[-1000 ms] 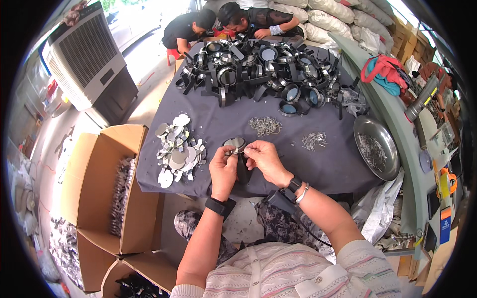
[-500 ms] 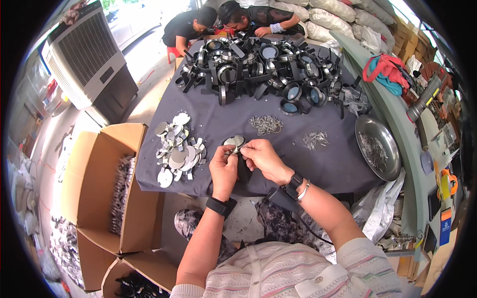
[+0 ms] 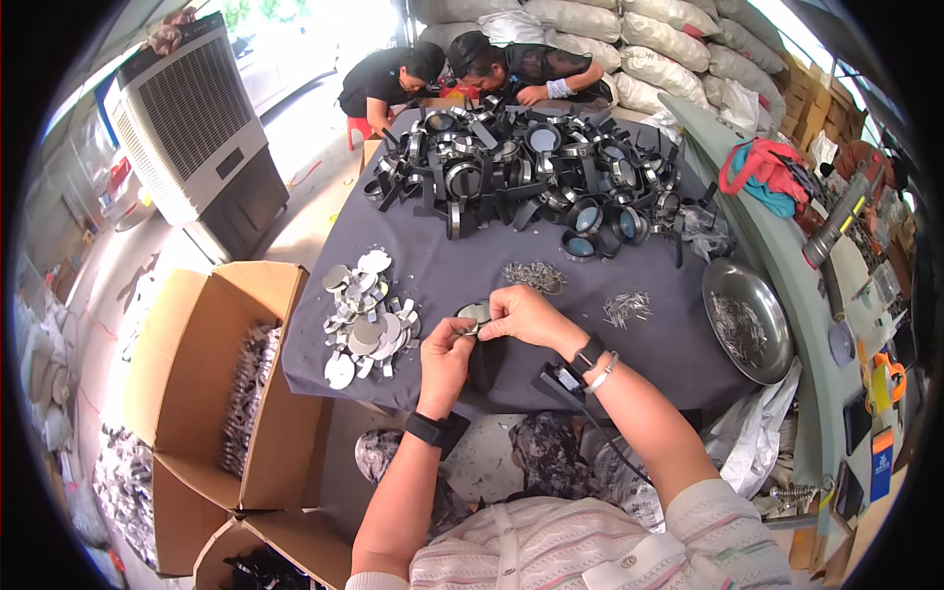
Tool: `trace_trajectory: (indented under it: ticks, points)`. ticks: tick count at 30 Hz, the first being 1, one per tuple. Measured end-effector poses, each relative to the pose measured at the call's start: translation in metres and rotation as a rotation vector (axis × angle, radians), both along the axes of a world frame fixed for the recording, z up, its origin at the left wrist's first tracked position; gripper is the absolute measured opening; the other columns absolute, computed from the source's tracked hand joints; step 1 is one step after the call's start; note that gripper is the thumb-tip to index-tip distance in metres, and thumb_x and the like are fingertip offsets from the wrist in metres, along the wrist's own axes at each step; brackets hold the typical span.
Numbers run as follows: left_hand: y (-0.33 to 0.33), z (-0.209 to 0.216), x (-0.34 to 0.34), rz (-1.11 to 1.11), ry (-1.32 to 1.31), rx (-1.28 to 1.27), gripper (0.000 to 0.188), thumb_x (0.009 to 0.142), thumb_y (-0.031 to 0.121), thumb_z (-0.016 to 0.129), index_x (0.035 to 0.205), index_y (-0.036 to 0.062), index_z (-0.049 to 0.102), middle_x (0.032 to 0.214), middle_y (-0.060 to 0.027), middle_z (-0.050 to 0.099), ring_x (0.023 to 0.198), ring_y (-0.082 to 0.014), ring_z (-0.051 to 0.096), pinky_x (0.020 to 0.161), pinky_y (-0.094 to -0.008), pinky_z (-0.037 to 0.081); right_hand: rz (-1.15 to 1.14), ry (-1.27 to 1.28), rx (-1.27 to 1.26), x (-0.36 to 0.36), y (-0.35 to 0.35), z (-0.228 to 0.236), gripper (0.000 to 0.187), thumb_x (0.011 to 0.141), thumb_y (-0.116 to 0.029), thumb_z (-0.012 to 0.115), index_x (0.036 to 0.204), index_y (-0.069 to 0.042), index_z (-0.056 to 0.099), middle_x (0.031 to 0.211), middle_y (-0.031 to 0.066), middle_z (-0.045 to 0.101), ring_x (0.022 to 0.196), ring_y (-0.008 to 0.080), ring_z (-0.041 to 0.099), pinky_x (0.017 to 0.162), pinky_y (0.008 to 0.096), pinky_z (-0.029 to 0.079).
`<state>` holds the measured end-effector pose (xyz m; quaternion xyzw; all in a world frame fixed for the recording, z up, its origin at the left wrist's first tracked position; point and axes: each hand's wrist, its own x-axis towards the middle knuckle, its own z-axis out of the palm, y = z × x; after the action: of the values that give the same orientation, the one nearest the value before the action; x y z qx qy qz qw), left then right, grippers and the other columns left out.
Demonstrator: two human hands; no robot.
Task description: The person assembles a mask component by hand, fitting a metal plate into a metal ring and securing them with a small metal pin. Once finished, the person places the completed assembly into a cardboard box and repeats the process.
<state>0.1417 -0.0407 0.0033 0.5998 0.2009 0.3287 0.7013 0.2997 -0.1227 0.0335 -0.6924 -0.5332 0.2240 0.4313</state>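
Note:
Close to the table's near edge, a round-headed piece with a black handle (image 3: pixel 484 370) lies between my hands, its pale disc top partly covered by my fingers. My left hand (image 3: pixel 447 359) is closed on the piece at its left side. The right hand (image 3: pixel 531 321) pinches at the same spot, fingertips meeting the left ones; what it holds is too small to make out. Left of them is a heap of flat silver discs with tabs (image 3: pixel 366 332). Beyond my hands sit small wire-like metal parts (image 3: pixel 534 276), and to the right a little pile of thin pins (image 3: pixel 626 310).
Black-handled round pieces (image 3: pixel 531 177) are heaped across the far table, where two people bend over. A steel dish (image 3: pixel 780 346) of pins stands at the right edge. Cardboard boxes (image 3: pixel 187 364) of metal parts stand left, below an air cooler (image 3: pixel 197 118).
The view has shifted slightly, so the whole scene sits lower and to the right. My right hand has turned further over the piece, covering more of its disc; both hands remain at it.

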Motion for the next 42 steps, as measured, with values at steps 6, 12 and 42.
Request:
trace_trajectory:
  ticks: [6,12,42]
  points:
    - [0.002,0.001,-0.005,0.102,0.142,0.043,0.019,0.089,0.005,0.052,0.109,0.0047,0.053,0.071,-0.0051,0.063,0.048,-0.0090,0.054,0.040,-0.0215,0.039,-0.064,0.246,-0.027,-0.002,-0.015,0.015,0.016,0.081,-0.016,0.071,0.076,-0.004,0.062,0.063,-0.0020,0.056,0.051,0.0045,0.050,0.045,0.0210,0.041]
    - [-0.014,0.022,-0.003,0.102,0.210,-0.131,0.021,0.090,0.009,0.052,0.109,0.0038,0.044,0.069,-0.0104,0.060,0.046,-0.0181,0.057,0.040,-0.0275,0.043,-0.049,-0.562,-0.054,0.029,-0.065,0.006,0.016,0.077,-0.015,0.068,0.090,-0.006,0.068,0.082,0.0127,0.064,0.078,0.0315,0.063,0.072,0.0395,0.050]
    - [0.016,0.020,-0.016,-0.081,0.173,-0.184,0.007,0.084,0.003,0.059,0.078,0.0045,0.057,0.068,-0.0006,0.056,0.052,-0.0070,0.048,0.041,-0.0217,0.036,0.051,-0.216,0.405,-0.031,-0.013,-0.003,0.022,0.071,-0.006,0.074,0.086,-0.004,0.058,0.085,0.0091,0.065,0.079,0.0276,0.063,0.066,0.0349,0.050]
